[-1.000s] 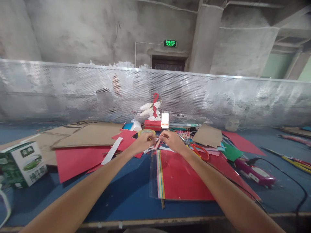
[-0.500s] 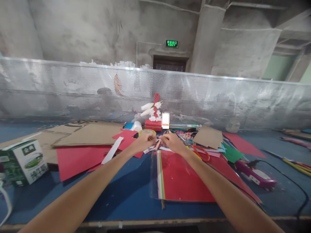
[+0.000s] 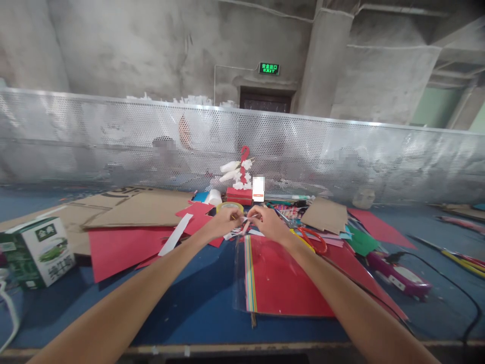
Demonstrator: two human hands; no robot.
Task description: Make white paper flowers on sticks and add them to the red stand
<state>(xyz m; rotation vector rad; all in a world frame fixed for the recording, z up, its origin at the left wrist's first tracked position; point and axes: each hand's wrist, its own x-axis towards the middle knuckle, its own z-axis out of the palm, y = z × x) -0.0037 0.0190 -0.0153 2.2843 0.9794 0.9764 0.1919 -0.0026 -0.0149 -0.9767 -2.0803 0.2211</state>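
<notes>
My left hand [image 3: 224, 222] and my right hand [image 3: 267, 222] meet in front of me at mid-table, fingertips a short gap apart. Both are closed in a pinch on a small white paper piece [image 3: 244, 219] that spans the gap; the fingers cover most of it. White paper scraps [image 3: 232, 234] lie just below the left fingertips. A yellowish tape roll [image 3: 230, 207] sits right behind that hand. Beyond the hands stands a red cardboard piece with white flowers [image 3: 243, 169] on a red box [image 3: 238, 195], beside a lit phone screen [image 3: 258, 189].
Cardboard sheets [image 3: 140, 210], red paper [image 3: 129, 250] and a milk carton [image 3: 40, 253] lie left. A clear sleeve of red paper [image 3: 291, 278], orange-handled scissors [image 3: 317, 239] and a purple glue gun [image 3: 401, 275] with its cable are at right. A perforated metal screen [image 3: 113, 136] closes the back.
My right fingers have shifted slightly left, toward the left hand, and the white paper piece now shows between the fingertips. My left hand stays nearly still.
</notes>
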